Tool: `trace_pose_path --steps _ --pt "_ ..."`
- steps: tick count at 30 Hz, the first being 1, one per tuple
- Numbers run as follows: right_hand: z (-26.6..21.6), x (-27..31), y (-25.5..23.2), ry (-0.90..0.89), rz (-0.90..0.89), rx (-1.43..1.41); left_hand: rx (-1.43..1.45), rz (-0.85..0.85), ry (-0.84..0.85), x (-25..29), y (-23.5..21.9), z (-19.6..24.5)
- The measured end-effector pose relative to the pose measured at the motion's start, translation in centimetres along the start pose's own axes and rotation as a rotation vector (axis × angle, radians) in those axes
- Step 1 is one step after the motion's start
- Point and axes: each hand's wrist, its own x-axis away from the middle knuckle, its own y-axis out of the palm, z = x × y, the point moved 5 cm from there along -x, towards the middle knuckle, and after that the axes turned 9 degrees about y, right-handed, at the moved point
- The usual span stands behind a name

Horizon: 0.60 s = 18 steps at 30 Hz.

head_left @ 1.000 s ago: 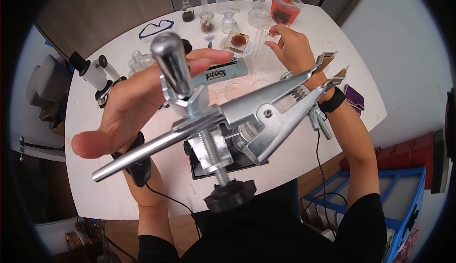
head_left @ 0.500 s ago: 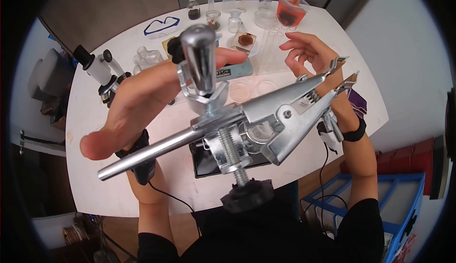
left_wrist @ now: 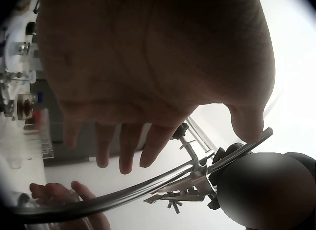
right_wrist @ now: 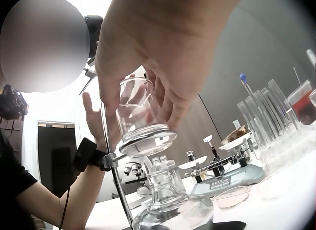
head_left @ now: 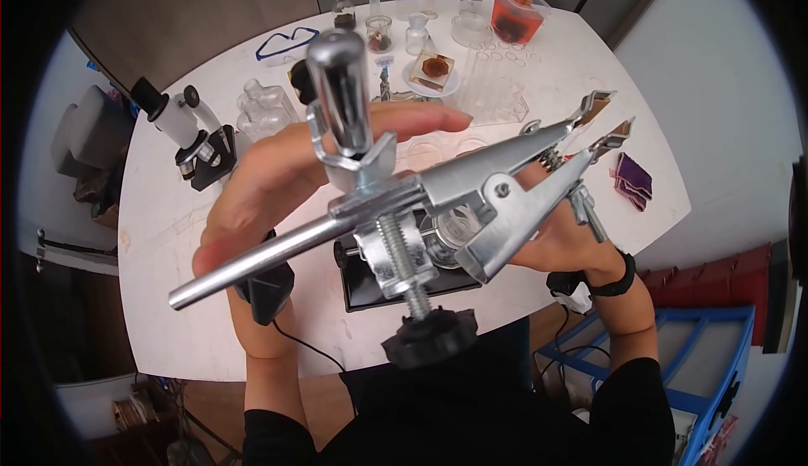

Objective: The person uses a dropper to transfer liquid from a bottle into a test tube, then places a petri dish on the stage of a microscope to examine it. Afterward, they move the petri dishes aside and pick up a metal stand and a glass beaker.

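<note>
A metal clamp (head_left: 459,184) on an upright stand rod (right_wrist: 118,190) fills the middle of the head view, its jaws pointing right. Behind the clamp's boss, my left hand (head_left: 273,163) is held up with fingers straight and holds nothing. My right hand (head_left: 568,243) is partly hidden by the clamp. In the right wrist view its thumb and fingers come down around a small glass beaker (right_wrist: 139,109), right at a metal ring (right_wrist: 148,137) on the rod. Under the ring is a narrow-necked glass vessel (right_wrist: 173,212). The stand's black base (head_left: 379,293) lies below.
A microscope (head_left: 198,134) stands at the left. Farther back are safety goggles (head_left: 286,43), a balance (right_wrist: 229,178), test tubes (right_wrist: 271,104) in a rack, and a tub of red liquid (head_left: 515,20). A folded purple cloth (head_left: 633,182) lies near the right table edge.
My right hand has moved from the test tubes back toward me, down to the beaker behind the clamp. My left hand has shifted slightly right, still raised by the stand.
</note>
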Motion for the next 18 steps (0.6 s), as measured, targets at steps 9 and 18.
trace_pose_path --steps 9,18 --pt "0.5 -0.1 0.4 0.017 0.051 0.020 -0.002 -0.083 -0.094 0.7 -0.7 -1.7" --pt "-2.5 0.8 -1.6 -0.075 0.096 -0.084 0.001 -0.101 -0.093 0.9 -0.9 -2.3"
